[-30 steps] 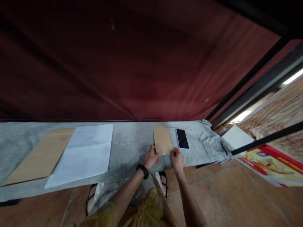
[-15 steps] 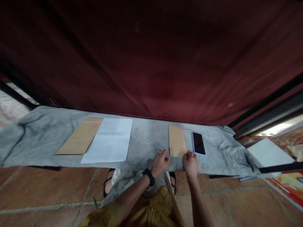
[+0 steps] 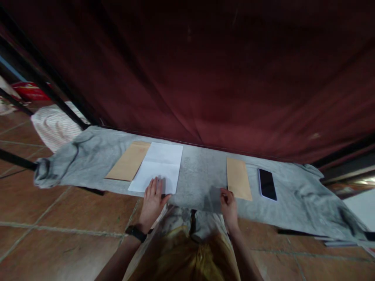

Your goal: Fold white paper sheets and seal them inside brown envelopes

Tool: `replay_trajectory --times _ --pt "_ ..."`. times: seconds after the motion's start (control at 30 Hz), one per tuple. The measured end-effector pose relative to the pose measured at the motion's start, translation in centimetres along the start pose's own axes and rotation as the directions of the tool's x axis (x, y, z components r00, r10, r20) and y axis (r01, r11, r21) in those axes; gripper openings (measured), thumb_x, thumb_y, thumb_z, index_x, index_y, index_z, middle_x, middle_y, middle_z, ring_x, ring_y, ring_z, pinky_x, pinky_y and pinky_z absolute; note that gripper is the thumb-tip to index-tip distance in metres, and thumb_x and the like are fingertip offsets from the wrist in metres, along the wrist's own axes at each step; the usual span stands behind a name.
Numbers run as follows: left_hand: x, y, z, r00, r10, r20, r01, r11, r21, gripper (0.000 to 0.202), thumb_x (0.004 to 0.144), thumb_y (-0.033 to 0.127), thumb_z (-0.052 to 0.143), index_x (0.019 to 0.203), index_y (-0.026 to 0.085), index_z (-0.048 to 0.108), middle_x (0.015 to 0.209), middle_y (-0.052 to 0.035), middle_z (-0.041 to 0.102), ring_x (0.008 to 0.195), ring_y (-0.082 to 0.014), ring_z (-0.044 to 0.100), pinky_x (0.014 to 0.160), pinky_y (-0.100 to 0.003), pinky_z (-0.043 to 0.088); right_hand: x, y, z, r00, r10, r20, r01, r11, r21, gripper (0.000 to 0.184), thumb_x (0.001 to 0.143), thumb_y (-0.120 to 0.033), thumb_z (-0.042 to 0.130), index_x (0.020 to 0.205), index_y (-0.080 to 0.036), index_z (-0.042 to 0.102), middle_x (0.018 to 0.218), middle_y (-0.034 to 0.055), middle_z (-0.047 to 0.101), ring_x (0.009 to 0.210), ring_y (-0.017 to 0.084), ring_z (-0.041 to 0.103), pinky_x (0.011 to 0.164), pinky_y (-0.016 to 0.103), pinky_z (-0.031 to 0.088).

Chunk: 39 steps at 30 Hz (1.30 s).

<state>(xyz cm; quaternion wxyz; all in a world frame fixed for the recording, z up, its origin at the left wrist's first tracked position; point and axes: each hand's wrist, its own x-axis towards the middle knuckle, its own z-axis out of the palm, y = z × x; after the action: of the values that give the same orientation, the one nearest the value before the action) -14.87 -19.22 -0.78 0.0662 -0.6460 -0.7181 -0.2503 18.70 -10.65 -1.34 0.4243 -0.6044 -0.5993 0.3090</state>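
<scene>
My left hand (image 3: 154, 197), with a black watch (image 3: 136, 233) at the wrist, has its fingers spread over the near edge of the white paper sheet (image 3: 162, 160). A crease runs across that sheet, and its left side borders a stack of brown envelopes (image 3: 129, 160). My right hand (image 3: 228, 205) is by the lower left corner of a single brown envelope (image 3: 238, 177), its fingers curled. Whether anything is inside those fingers cannot be made out. To the right of this envelope lies a phone (image 3: 267, 184) with a dark screen and a pale purple edge.
A grey cloth (image 3: 202, 168) covers the narrow bench under the papers. Behind it hangs a dark red curtain (image 3: 187, 97). Black metal bars (image 3: 55, 91) rise at the left, near a striped cloth (image 3: 60, 125). Brown floor tiles (image 3: 73, 242) lie below.
My left hand has left the single envelope and moved left onto the white sheet, its fingers opening out. The right hand has shifted from that envelope's right corner to its left. The view has turned left.
</scene>
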Motion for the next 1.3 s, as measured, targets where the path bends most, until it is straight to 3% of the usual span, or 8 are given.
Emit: replay_trajectory --times 0.07,0.2,0.37,0.6,0.87,1.17,1.3 --pt "-0.2 -1.0 0.1 1.000 -0.012 0.017 0.011 1.000 0.014 0.068 0.098 0.058 0.042 0.146 0.009 0.043 0.151 -0.0273 0.046 0.141 -0.0386 0.043 0.108 -0.056 0.043 -0.9 -1.8 3.6 0.990 0.029 0.141 -0.046 0.991 0.122 0.037 0.084 -0.044 0.053 0.102 -0.017 0.072 0.097 0.0101 0.072 0.082 0.022 0.067 0.078 0.036 0.055" --pt "-0.2 -1.5 -0.2 0.995 -0.029 0.098 0.025 0.999 0.039 0.061 0.098 0.054 0.045 0.139 0.009 0.052 0.145 -0.0260 0.053 0.136 -0.0378 0.050 0.107 -0.054 0.044 -2.6 -5.5 9.3 0.927 0.098 0.363 -0.176 0.966 0.191 0.035 0.085 -0.043 0.053 0.103 -0.022 0.075 0.087 0.0045 0.073 0.061 0.017 0.061 0.059 0.030 0.054" --pt "0.4 -1.6 -1.1 0.988 -0.058 0.142 0.054 0.998 0.035 0.056 0.097 0.050 0.049 0.136 0.011 0.056 0.142 -0.0236 0.057 0.133 -0.0362 0.053 0.105 -0.049 0.045 -3.4 -8.8 12.8 0.860 0.097 0.501 -0.180 0.976 0.121 0.031 0.086 -0.032 0.053 0.104 -0.023 0.077 0.085 0.0026 0.074 0.062 0.015 0.062 0.062 0.027 0.054" --pt "0.9 -1.5 -1.8 0.976 -0.070 0.205 0.059 0.997 0.057 0.054 0.096 0.047 0.053 0.135 0.009 0.058 0.141 -0.0232 0.059 0.131 -0.0364 0.055 0.101 -0.048 0.047 -3.4 -10.2 13.9 0.863 0.111 0.492 -0.151 0.988 0.043 0.029 0.087 -0.027 0.056 0.106 -0.026 0.078 0.083 0.0017 0.074 0.077 0.017 0.067 0.073 0.028 0.055" --pt "1.0 -1.0 -2.3 0.973 -0.064 0.223 0.041 0.994 0.103 0.053 0.099 0.047 0.048 0.135 0.009 0.058 0.141 -0.0230 0.058 0.129 -0.0358 0.056 0.100 -0.048 0.047 -3.3 -10.3 13.8 0.832 0.119 0.542 -0.150 0.989 0.012 0.028 0.087 -0.027 0.054 0.098 -0.024 0.080 0.070 0.0006 0.069 0.065 0.016 0.063 0.062 0.023 0.051" --pt "0.9 -1.0 -2.3 0.978 -0.041 0.206 0.018 0.993 0.114 0.055 0.100 0.048 0.043 0.134 0.007 0.058 0.139 -0.0243 0.060 0.129 -0.0359 0.057 0.100 -0.049 0.048 -2.7 -11.3 14.3 0.758 0.302 0.579 -0.436 0.894 0.105 0.027 0.079 -0.025 0.056 0.094 -0.021 0.077 0.053 -0.0054 0.056 0.044 0.010 0.049 0.045 0.019 0.040" --pt "0.9 -1.1 -2.1 0.982 -0.035 0.188 0.016 0.995 0.103 0.054 0.101 0.047 0.043 0.133 0.007 0.059 0.138 -0.0240 0.061 0.129 -0.0353 0.057 0.099 -0.048 0.048 -2.4 -11.9 14.5 0.718 0.363 0.594 -0.569 0.797 0.201 0.023 0.075 -0.026 0.056 0.088 -0.020 0.073 0.072 -0.0026 0.067 0.048 0.008 0.052 0.044 0.018 0.041"
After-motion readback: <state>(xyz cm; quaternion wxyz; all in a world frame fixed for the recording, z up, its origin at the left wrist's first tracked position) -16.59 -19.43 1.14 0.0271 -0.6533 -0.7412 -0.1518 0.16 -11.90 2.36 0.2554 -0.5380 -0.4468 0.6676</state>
